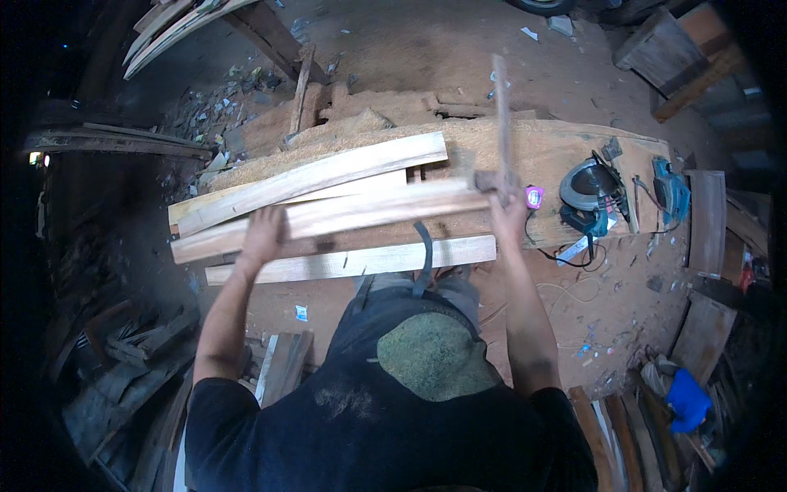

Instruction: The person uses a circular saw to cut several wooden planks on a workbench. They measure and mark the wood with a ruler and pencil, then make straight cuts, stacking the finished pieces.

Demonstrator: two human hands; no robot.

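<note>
My left hand (264, 235) grips the near edge of a pale wooden plank (369, 210), with fingers over its upper side. At the plank's right end, my right hand (509, 215) is closed on a blurred brownish tool (502, 119), which looks like a carpenter's square. Its long thin arm points away from me, and its thicker part meets the plank end. Beyond lies another pale plank (328, 179), slanting, with more wood under it. A further plank (361, 261) lies along the bench's near edge. Right of my right hand sits a pink tape measure (534, 197).
On the workbench (566, 148) at the right are a circular saw (592, 193) and a blue power tool (672, 193). A black cable (574, 261) droops over the near edge. Scrap wood (648, 435) and a blue cloth-like item (687, 400) lie at lower right. Debris litters the floor.
</note>
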